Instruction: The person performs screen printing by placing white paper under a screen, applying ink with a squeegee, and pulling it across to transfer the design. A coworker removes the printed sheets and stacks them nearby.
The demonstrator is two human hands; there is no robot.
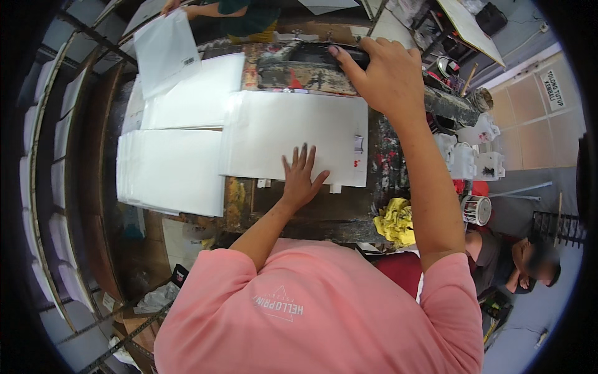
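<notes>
My left hand (303,175) lies flat with fingers spread on the lower part of a large white sheet (283,121), possibly a flat bag. A small purple patch and a red mark show at the sheet's right end. Farther off and to the right, my right hand (392,78) is closed over a long dark bar (321,52) at the far side of the worktable. The fingers' undersides are hidden, and I cannot tell what kind of bar it is. Left of the sheet lie overlapping white sheets in a near stack (171,168) and a far stack (199,93).
Another person's hand (169,6) holds a whitish sheet (167,53) at the far left. Crumpled yellow cloth (395,221) sits at the paint-stained table's near right corner. Plastic jugs (462,161) and a bucket (476,210) stand right; a rack (62,165) with sheets stands left. Someone sits lower right.
</notes>
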